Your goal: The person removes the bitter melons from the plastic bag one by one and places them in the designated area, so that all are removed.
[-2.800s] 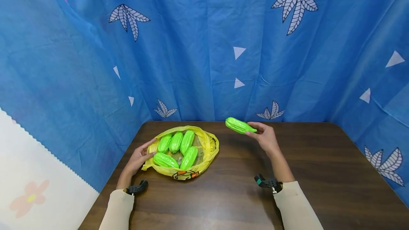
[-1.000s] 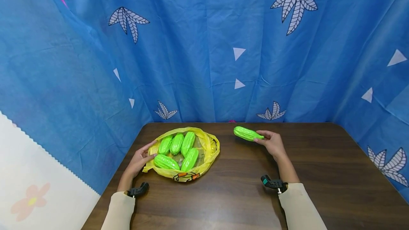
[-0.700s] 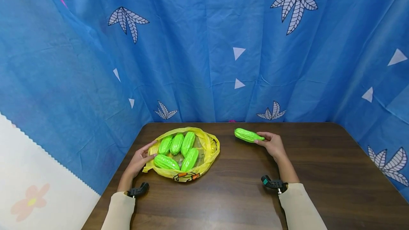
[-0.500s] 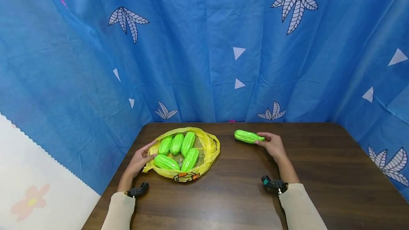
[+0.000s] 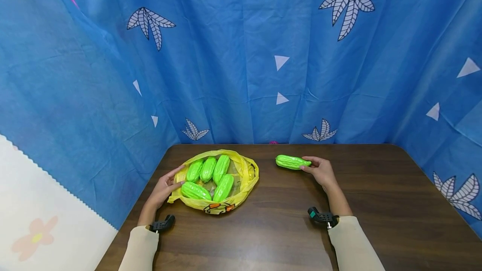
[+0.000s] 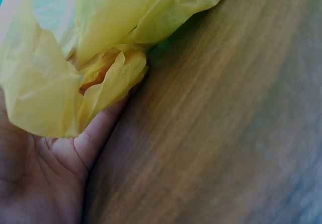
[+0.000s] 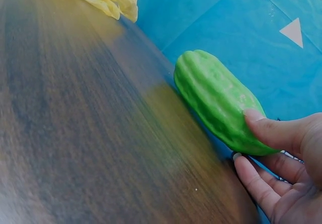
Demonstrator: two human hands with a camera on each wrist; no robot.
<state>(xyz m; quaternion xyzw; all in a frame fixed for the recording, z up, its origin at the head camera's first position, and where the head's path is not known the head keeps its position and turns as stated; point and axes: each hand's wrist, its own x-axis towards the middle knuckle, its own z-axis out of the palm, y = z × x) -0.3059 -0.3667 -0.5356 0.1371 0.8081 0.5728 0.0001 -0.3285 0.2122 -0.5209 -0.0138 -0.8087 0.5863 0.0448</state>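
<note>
In the head view, a yellow plastic bag (image 5: 246, 187) sits with its mouth spread wide on the left of the table. Several green ridged bitter melons (image 5: 223, 187) lie inside it. My left hand (image 5: 164, 185) holds the bag's left rim, thumb at the front and fingers along the side; the left wrist view shows the crumpled plastic (image 6: 108, 78) hiding the fingertips. Off to the right of the bag, my right hand (image 5: 320, 170) pinches one bitter melon (image 5: 289, 162) by its narrow end. Its rounded end points left, close over the table in the right wrist view.
The dark wooden table (image 5: 263, 237) reaches back to a blue patterned curtain (image 5: 260, 53). A white flowered cloth (image 5: 45, 204) hangs at the left. Each wrist wears a black camera mount (image 5: 320, 216).
The right hand has carried the bitter melon slightly right and down toward the table, and its rounded end has dipped level. The left hand stays at the bag's rim.
</note>
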